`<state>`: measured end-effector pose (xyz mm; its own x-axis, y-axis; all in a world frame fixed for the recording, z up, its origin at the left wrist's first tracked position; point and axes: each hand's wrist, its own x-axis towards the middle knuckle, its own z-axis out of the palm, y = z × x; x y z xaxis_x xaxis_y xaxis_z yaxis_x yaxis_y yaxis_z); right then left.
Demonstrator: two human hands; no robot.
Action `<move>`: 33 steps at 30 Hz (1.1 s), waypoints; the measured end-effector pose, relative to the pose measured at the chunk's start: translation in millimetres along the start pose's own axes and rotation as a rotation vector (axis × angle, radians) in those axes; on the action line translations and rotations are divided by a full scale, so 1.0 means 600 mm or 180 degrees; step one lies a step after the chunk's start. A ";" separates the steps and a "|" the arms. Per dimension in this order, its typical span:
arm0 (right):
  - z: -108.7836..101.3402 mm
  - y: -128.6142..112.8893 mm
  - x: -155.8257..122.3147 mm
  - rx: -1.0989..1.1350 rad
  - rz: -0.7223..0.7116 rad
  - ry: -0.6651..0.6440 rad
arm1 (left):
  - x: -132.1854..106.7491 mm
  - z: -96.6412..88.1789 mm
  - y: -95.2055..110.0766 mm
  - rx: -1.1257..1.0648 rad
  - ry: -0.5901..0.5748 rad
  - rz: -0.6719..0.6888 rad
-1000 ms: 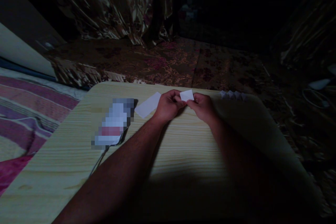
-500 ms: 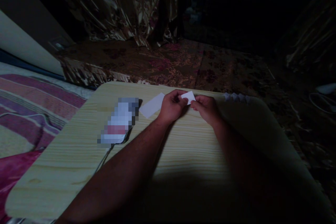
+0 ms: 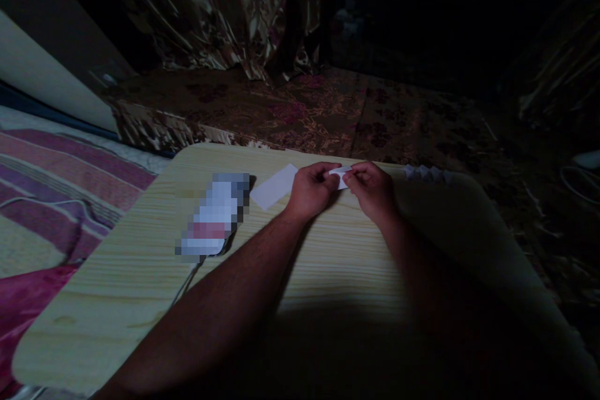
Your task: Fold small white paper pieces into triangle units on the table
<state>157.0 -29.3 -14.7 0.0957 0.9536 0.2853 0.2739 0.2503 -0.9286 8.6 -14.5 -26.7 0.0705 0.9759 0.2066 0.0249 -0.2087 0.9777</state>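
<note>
Both of my hands meet near the far edge of a light wooden table. My left hand and my right hand are closed in a pinch on one small white piece of paper, which is mostly hidden between the fingers. A flat white paper slip lies on the table just left of my left hand. A row of small folded white paper pieces sits at the table's far edge, right of my right hand.
A blurred-out phone-like object with a cable lies on the left half of the table. A striped pink blanket is to the left. Dark patterned fabric and a curtain fill the background. The right side is in deep shadow.
The small white paper showed as a wider flat piece between my fingers; now it looks narrower and more covered by both hands. The view has shifted slightly.
</note>
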 end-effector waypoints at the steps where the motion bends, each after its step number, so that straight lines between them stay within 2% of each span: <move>1: 0.002 -0.001 -0.001 0.0121 -0.0019 -0.0063 | 0.000 0.000 0.001 -0.0001 -0.0019 0.0005; 10: 0.010 0.005 0.002 0.0157 0.0018 0.0014 | -0.001 0.000 0.011 -0.0048 -0.0087 -0.0053; 21: 0.009 0.010 0.005 0.0158 -0.0041 0.0153 | -0.002 0.002 0.006 -0.0134 -0.0335 0.0119; 28: 0.006 0.007 0.004 0.0162 -0.0003 0.0167 | -0.004 0.002 0.013 -0.0073 -0.0261 0.0074; 33: 0.001 0.004 0.005 -0.0056 0.0032 0.0298 | -0.004 0.001 0.011 0.0150 -0.0010 0.0103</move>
<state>157.5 -26.0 -16.4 0.1875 0.9360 0.2978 0.2893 0.2371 -0.9274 9.3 -18.4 -20.9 0.0752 0.9684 0.2379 0.0695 -0.2431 0.9675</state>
